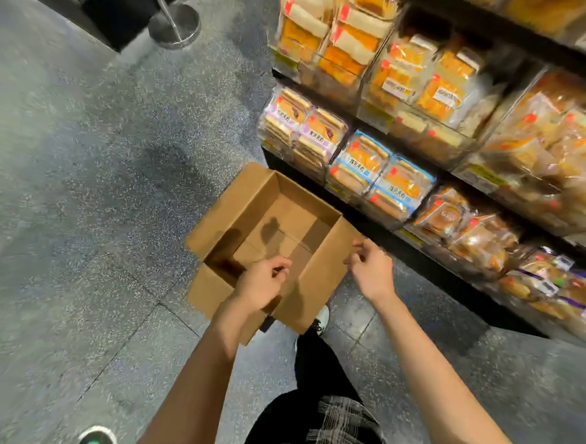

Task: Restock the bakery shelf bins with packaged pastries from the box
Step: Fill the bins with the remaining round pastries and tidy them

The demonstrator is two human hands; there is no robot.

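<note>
Box (284, 228) sits empty by the full bins (383, 179), so my left hand (264, 278) and right hand (371, 264) pinch its flaps to lift it away.

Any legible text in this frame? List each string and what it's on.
Nothing reads reliably.
Purple-trimmed packs: large Chinese characters, too blurred to quote.
Blue-trimmed packs: large Chinese characters, too blurred to quote.
White labels on the orange packs: print too small.
Yellow shelf tags: blurred.
Box: no print visible.
</note>
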